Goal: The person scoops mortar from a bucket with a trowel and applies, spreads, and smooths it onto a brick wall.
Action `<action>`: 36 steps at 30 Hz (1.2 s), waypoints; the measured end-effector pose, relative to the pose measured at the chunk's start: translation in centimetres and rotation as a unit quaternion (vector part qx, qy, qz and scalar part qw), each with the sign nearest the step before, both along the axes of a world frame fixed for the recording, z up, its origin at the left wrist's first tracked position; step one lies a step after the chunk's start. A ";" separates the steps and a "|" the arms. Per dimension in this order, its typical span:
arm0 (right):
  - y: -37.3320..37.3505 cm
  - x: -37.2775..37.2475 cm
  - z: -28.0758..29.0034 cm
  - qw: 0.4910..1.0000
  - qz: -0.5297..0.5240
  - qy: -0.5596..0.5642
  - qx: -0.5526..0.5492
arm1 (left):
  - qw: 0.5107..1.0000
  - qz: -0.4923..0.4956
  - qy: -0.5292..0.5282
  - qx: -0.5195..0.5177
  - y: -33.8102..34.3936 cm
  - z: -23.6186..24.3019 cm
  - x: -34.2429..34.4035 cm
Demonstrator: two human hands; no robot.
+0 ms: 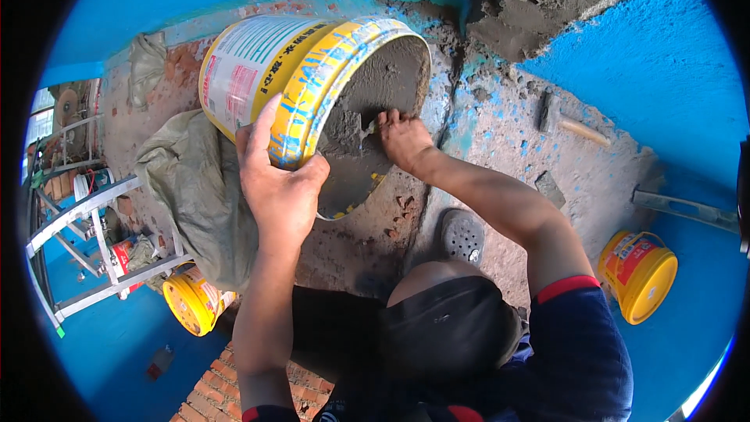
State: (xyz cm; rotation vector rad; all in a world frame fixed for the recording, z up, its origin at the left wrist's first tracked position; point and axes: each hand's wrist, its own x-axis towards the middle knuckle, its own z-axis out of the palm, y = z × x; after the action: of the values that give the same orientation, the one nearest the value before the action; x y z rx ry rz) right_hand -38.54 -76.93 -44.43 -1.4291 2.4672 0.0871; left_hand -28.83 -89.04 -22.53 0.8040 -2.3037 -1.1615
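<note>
A large yellow and white bucket (258, 70) lies tipped on its side, its mouth turned toward the right. Wet grey mortar (391, 70) coats the inside and is heaped in the mouth. My left hand (277, 184) grips the bucket's near side by the rim, thumb at the edge and fingers along the outer wall. Inside the mouth, my right hand (405, 139) is closed against the mortar. A small pale edge shows beside its fingers, but what it holds is hidden. A crumpled grey-green sack (199, 187) lies beside the bucket, close to my left hand.
A hammer (574, 123) and a small grey block (549, 187) lie to the right, near a spirit level (687, 211). Yellow pails stand at right (641, 275) and lower left (191, 297). A metal ladder (101, 242) is at left. Fresh mortar (539, 12) covers part of the blue wall.
</note>
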 end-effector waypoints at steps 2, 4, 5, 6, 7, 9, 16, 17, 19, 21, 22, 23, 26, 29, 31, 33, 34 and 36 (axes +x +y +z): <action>-0.4 0.3 1.4 0.997 0.009 -0.070 -0.012 | 1.000 0.007 0.002 0.009 -0.5 0.0 -0.1; -0.4 -0.3 3.1 0.991 0.016 -0.133 -0.020 | 0.999 0.021 -0.003 0.024 -0.1 0.2 -0.7; -0.6 -0.5 4.3 0.979 0.015 -0.203 -0.007 | 0.998 0.029 0.011 0.050 -0.2 0.3 -0.7; -0.8 -0.8 5.7 0.963 0.015 -0.271 0.006 | 0.996 0.037 0.025 0.076 -0.3 0.5 -0.8; -0.5 -1.4 7.4 0.953 0.015 -0.303 -0.006 | 0.996 0.037 0.028 0.070 -0.5 0.6 -1.0; -0.4 -1.3 5.2 0.946 0.018 -0.320 -0.042 | 0.993 0.056 0.029 0.103 -0.9 1.1 -1.4; 1.7 -3.4 12.8 0.894 -0.050 -0.422 -0.142 | 0.969 0.107 0.084 0.205 -7.0 4.2 0.7; 3.0 -3.8 13.2 0.892 -0.068 -0.418 -0.157 | 0.967 0.105 0.089 0.215 -7.4 4.5 0.7; 5.5 -4.9 14.2 0.896 -0.097 -0.405 -0.157 | 0.960 0.115 0.117 0.226 -8.2 3.8 0.9; 7.3 -4.9 17.0 0.901 -0.122 -0.390 -0.149 | 0.953 0.135 0.150 0.224 -9.2 2.8 1.7; 8.3 -4.7 18.0 0.902 -0.141 -0.379 -0.154 | 0.953 0.145 0.151 0.217 -10.0 2.1 2.4; 8.8 -4.3 18.1 0.901 -0.151 -0.371 -0.169 | 0.947 0.121 0.191 0.228 -10.4 2.3 2.9; 9.3 -2.6 20.8 0.906 -0.234 -0.297 -0.188 | 0.938 0.139 0.205 0.241 -10.8 2.6 3.7; 8.3 -1.4 24.8 0.902 -0.277 -0.273 -0.190 | 0.930 0.139 0.221 0.258 -11.7 1.9 3.4; 7.4 -0.2 25.5 0.871 -0.315 -0.287 -0.245 | 0.931 0.133 0.241 0.241 -11.4 2.1 2.3; 6.1 1.0 26.4 0.837 -0.341 -0.308 -0.297 | 0.936 0.125 0.232 0.235 -11.5 1.7 1.8; 4.9 1.4 27.2 0.797 -0.355 -0.341 -0.350 | 0.943 0.126 0.217 0.217 -11.5 1.7 1.5; 3.0 1.5 27.2 0.778 -0.359 -0.348 -0.380 | 0.936 0.111 0.236 0.236 -11.2 2.3 1.3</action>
State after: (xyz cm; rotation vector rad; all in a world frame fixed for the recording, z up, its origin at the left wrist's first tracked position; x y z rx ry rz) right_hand -37.07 -73.91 -17.20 -0.3943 2.2134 -1.4454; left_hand -27.56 -100.20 -20.18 0.8084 -1.5249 -1.6183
